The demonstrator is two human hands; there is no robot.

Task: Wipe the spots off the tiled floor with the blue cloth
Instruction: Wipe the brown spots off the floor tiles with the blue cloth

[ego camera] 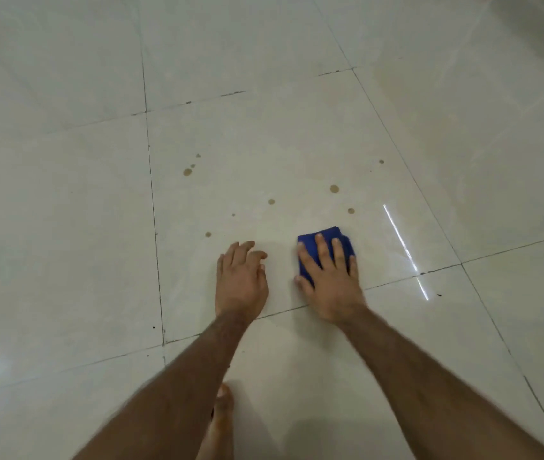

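Looking down, we read the scene as follows.

Floor: we see a tiled floor of glossy pale tiles with dark grout lines, some chipped.

Right hand: our right hand lies palm down with straight, spread fingers, pressing flat on the blue cloth; it does not curl round the cloth.

Blue cloth: folded small, it rests on the central tile under the right fingers, its far edge showing past the fingertips toward 12 o'clock.

Left hand: our left hand lies on the same tile at 9 o'clock from the cloth, a little apart, fingers loosely bent and holding nothing.

Spots: we count brown spots scattered on the central tile from 10 to 1 o'clock of the hands; a small cluster lies at 10 o'clock, one near spot just beyond the left fingertips, and another close to the cloth at 1 o'clock.

Foot: a bare foot shows at 6 o'clock between the forearms.

Reflection: a bright streak lies at 3 o'clock of the cloth.
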